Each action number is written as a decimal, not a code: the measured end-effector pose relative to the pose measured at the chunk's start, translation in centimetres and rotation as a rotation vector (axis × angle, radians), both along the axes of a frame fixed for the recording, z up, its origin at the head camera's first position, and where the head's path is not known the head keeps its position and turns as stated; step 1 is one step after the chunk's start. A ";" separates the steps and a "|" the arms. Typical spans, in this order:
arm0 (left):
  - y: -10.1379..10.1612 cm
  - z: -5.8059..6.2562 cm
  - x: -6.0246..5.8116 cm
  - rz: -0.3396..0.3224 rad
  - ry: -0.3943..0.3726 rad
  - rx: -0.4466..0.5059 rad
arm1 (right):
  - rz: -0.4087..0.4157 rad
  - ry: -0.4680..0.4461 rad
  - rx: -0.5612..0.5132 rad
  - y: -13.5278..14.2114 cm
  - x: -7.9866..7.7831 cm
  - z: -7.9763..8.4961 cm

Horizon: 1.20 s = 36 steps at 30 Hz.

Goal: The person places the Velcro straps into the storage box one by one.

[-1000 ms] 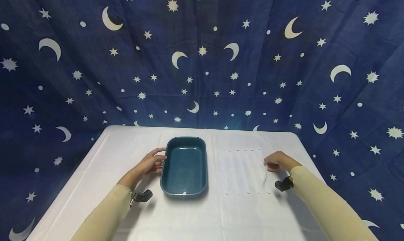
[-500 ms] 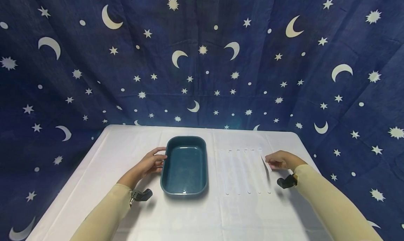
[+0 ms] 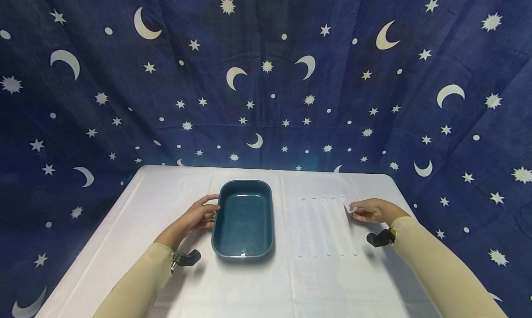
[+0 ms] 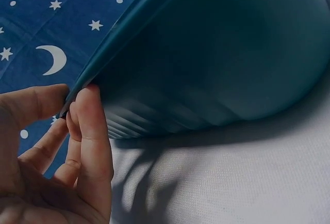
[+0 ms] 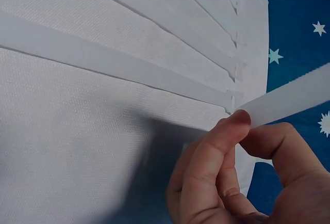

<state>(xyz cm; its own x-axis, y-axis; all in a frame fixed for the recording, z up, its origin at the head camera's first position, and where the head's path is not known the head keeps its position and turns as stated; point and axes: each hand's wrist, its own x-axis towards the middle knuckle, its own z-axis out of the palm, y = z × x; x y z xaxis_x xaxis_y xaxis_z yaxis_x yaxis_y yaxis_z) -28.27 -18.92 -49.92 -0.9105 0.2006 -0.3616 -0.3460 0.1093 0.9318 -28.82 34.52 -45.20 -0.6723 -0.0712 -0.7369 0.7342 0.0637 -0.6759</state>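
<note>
My left hand (image 3: 199, 215) is at the left side of a dark teal rectangular tub (image 3: 242, 225). In the left wrist view, its thumb and fingers pinch the tub's rim (image 4: 118, 28). My right hand (image 3: 370, 210) pinches a thin white strip (image 5: 291, 97) between thumb and fingertip. In the right wrist view, this strip slants up to the right from the fingers. Several similar white strips (image 5: 118, 61) lie flat in a row, just left of that hand in the head view. Their far ends are notched.
A white cloth (image 3: 249, 285) covers the table. Behind it hangs a dark blue curtain (image 3: 266, 105) with white moons and stars. Each wrist bears a dark camera, the left one (image 3: 187, 258) and the right one (image 3: 380, 238).
The strip in my right hand hung downward a second ago; now only a short curled piece shows at the fingers. The right hand has shifted slightly right. My left hand and the tub have not moved.
</note>
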 end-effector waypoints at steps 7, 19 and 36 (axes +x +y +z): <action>0.1 0.0 0.1 -0.001 -0.001 0.004 | -0.043 -0.022 -0.076 0.3 0.1 0.4; 0.2 0.2 0.2 0.002 0.001 -0.023 | -0.033 -0.034 -0.101 0.5 -0.1 1.2; 0.1 0.1 0.1 0.011 -0.002 -0.023 | -0.019 -0.047 -0.095 0.7 0.0 1.8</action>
<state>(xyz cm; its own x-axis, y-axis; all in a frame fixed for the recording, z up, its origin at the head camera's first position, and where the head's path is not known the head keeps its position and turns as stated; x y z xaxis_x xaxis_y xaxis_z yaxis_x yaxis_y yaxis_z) -28.20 -18.77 -49.86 -0.9121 0.1818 -0.3674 -0.3488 0.1268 0.9286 -28.83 35.22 -43.45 -0.6394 -0.1296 -0.7578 0.7654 -0.0138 -0.6434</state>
